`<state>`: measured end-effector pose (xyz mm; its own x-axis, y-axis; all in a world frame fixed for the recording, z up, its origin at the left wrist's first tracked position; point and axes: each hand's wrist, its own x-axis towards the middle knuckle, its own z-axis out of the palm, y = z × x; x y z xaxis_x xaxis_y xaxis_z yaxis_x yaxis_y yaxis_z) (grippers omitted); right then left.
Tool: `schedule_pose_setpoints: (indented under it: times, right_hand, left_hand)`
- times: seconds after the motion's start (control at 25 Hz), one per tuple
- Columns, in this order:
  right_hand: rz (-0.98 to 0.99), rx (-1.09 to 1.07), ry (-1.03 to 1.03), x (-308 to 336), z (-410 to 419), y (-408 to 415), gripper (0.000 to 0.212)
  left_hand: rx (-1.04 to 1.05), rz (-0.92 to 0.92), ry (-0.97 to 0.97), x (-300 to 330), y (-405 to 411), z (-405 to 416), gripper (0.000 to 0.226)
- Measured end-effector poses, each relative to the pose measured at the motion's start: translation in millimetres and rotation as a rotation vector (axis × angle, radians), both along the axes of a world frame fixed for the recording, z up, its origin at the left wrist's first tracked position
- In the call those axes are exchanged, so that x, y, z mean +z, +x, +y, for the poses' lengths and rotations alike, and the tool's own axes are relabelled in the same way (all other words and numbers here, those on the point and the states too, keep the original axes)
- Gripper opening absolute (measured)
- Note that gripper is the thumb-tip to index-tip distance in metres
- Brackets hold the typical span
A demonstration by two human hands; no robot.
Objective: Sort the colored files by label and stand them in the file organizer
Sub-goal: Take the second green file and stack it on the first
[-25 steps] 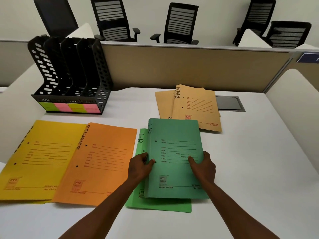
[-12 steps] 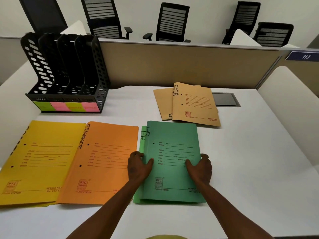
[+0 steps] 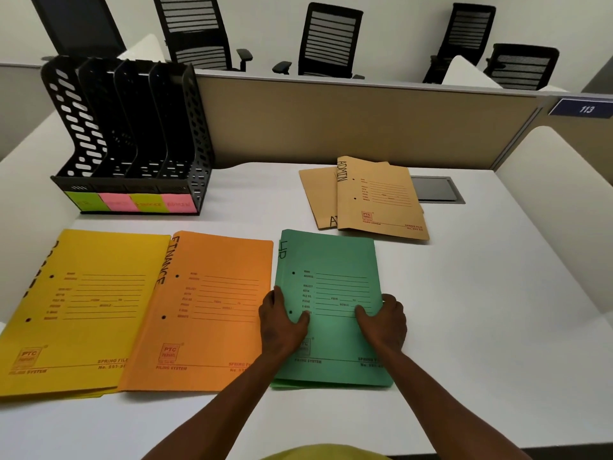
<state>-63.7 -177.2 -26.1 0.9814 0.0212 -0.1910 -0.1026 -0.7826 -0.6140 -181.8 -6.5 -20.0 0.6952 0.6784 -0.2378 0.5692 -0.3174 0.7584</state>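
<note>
Two green files (image 3: 331, 260) marked HR lie stacked flat in front of me, the lower one showing only as a thin edge. My left hand (image 3: 282, 322) grips the stack's left edge and my right hand (image 3: 384, 322) grips its right edge. An orange FINANCE file (image 3: 205, 307) lies to the left, a yellow file (image 3: 83, 303) beyond it. Two brown ADMIN files (image 3: 374, 197) overlap farther back. The black file organizer (image 3: 132, 134) with four slots and green and pink labels stands empty at the back left.
A tan partition (image 3: 331, 124) runs behind the white desk (image 3: 481, 310), with white side dividers at left and right. A grey cable hatch (image 3: 434, 189) sits beside the brown files. Black office chairs stand beyond the partition.
My hands have squared the top green file onto the lower one, which earlier stuck out at the left and bottom. The camera has shifted slightly.
</note>
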Motion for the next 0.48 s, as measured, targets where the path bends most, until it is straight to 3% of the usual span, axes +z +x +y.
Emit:
schedule_pose_setpoints:
  times: [0.24,0.48]
  right_hand:
    - [0.042,-0.022,0.052,5.9,-0.1,13.7,0.057]
    - [0.002,0.036,-0.022,5.2,-1.8,12.9,0.058]
  left_hand:
    - [0.012,-0.061,-0.027,-0.2,-2.8,-1.1,0.089]
    - [-0.052,-0.050,0.027,-7.9,-7.5,-9.7,0.091]
